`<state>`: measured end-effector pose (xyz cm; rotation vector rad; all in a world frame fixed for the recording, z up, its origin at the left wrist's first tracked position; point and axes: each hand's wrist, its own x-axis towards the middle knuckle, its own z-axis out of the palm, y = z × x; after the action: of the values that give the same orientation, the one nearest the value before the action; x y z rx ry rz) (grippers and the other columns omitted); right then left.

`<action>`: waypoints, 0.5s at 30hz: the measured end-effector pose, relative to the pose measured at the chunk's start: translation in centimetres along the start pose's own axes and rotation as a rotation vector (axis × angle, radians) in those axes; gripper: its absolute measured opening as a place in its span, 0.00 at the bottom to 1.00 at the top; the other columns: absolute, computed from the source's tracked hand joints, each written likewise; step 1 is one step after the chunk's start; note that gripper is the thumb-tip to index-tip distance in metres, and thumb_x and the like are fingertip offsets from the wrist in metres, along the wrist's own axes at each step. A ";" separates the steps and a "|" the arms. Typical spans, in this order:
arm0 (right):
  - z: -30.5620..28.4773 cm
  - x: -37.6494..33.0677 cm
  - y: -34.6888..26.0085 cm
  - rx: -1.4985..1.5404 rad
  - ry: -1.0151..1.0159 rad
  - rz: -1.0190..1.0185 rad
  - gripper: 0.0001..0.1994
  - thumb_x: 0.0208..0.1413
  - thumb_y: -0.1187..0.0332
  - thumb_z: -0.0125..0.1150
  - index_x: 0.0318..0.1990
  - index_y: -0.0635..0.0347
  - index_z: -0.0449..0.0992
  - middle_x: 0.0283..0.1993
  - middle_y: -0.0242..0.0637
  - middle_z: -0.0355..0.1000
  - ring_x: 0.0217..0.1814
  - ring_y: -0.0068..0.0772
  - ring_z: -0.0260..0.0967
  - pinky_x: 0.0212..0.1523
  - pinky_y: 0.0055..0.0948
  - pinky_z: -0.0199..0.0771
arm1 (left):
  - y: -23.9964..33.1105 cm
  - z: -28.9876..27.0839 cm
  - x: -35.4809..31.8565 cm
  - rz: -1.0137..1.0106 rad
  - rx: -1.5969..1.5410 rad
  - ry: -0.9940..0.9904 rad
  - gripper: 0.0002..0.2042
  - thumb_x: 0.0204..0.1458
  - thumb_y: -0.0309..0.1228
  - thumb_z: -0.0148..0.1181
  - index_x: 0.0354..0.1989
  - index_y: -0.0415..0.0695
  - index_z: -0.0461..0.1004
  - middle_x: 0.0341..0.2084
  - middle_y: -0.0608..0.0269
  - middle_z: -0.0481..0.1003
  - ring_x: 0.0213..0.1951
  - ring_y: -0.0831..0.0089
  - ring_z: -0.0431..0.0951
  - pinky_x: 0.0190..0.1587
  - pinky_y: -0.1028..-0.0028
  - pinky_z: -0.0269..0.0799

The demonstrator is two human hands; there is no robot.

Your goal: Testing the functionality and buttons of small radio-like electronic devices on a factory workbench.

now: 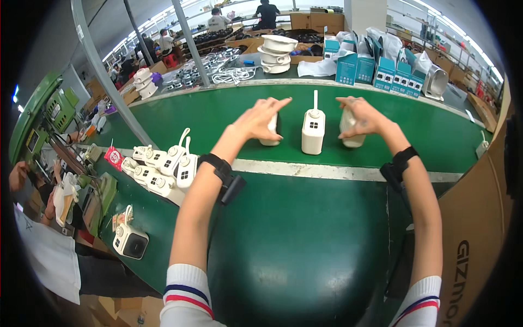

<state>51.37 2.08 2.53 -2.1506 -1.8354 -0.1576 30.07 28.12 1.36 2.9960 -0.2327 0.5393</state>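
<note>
On the green conveyor belt, my left hand (256,121) is wrapped round a small cream device (271,140) with a dark face, its index finger stretched out to the right. My right hand (364,116) grips a similar cream device (353,140), with thumb and fingers on either side of it. Between the hands, touched by neither, another cream box-shaped device (312,133) stands upright with a strap loop on top and a dark four-pane square on its upper face. My hands cover much of the two held devices.
Several similar devices (162,184) sit clustered left of my left forearm. One with a dark grille (135,245) stands nearer. Teal boxes (346,69) and stacked cream parts (275,57) line the far side. A large cardboard box (471,234) borders the right; a person (49,245) is at left beside a green machine (60,111).
</note>
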 end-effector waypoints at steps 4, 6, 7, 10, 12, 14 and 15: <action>0.2 -3.6 2.3 0.043 -0.021 0.138 0.49 0.25 0.54 0.78 0.59 0.62 0.58 0.51 0.46 0.64 0.56 0.50 0.58 0.58 0.39 0.60 | -2.9 -0.2 -2.2 -0.065 0.006 -0.077 0.49 0.28 0.36 0.71 0.65 0.52 0.53 0.51 0.51 0.65 0.54 0.51 0.63 0.58 0.59 0.61; 1.0 -5.0 2.1 0.026 0.015 0.173 0.49 0.24 0.55 0.78 0.58 0.63 0.59 0.52 0.46 0.64 0.57 0.50 0.58 0.59 0.38 0.60 | -4.0 0.2 -2.9 -0.039 -0.074 -0.102 0.50 0.27 0.36 0.73 0.66 0.59 0.53 0.61 0.52 0.57 0.62 0.45 0.55 0.63 0.50 0.54; 1.2 -5.1 1.8 0.016 0.052 0.213 0.49 0.24 0.56 0.78 0.57 0.63 0.59 0.53 0.46 0.64 0.57 0.51 0.58 0.59 0.38 0.61 | -4.3 0.1 -3.2 -0.051 -0.070 -0.094 0.50 0.27 0.36 0.73 0.66 0.59 0.53 0.61 0.52 0.57 0.62 0.45 0.55 0.63 0.50 0.54; 0.1 -5.4 -0.2 -0.093 -0.061 0.304 0.55 0.19 0.55 0.81 0.62 0.62 0.56 0.64 0.47 0.54 0.67 0.56 0.47 0.65 0.51 0.52 | -0.1 -0.8 -2.6 -0.394 0.115 -0.212 0.52 0.27 0.38 0.75 0.65 0.76 0.50 0.69 0.53 0.39 0.65 0.29 0.38 0.59 0.28 0.37; -1.1 -5.1 -1.5 -0.280 -0.105 0.330 0.62 0.17 0.54 0.81 0.66 0.60 0.49 0.72 0.46 0.40 0.74 0.58 0.33 0.65 0.64 0.42 | 2.9 -1.5 -3.1 -0.357 0.233 -0.117 0.50 0.29 0.38 0.75 0.65 0.73 0.51 0.69 0.52 0.40 0.65 0.32 0.40 0.59 0.29 0.40; -2.3 -5.3 -2.9 -0.410 -0.052 0.250 0.61 0.19 0.55 0.80 0.66 0.60 0.48 0.71 0.45 0.43 0.73 0.57 0.35 0.65 0.61 0.44 | 7.5 -3.6 -5.3 -0.226 0.277 -0.018 0.46 0.31 0.39 0.74 0.64 0.67 0.55 0.67 0.50 0.44 0.65 0.34 0.43 0.58 0.29 0.44; -2.9 -6.3 -4.0 -0.438 0.038 0.148 0.59 0.22 0.56 0.79 0.66 0.60 0.49 0.70 0.45 0.46 0.73 0.56 0.37 0.65 0.58 0.45 | 10.1 -4.8 -7.1 -0.182 0.294 -0.002 0.44 0.32 0.38 0.73 0.63 0.66 0.56 0.66 0.49 0.45 0.65 0.35 0.45 0.58 0.29 0.44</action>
<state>46.75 -4.19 4.18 -2.5381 -1.7346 -0.6131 20.23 19.71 3.92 3.2527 0.1311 0.5972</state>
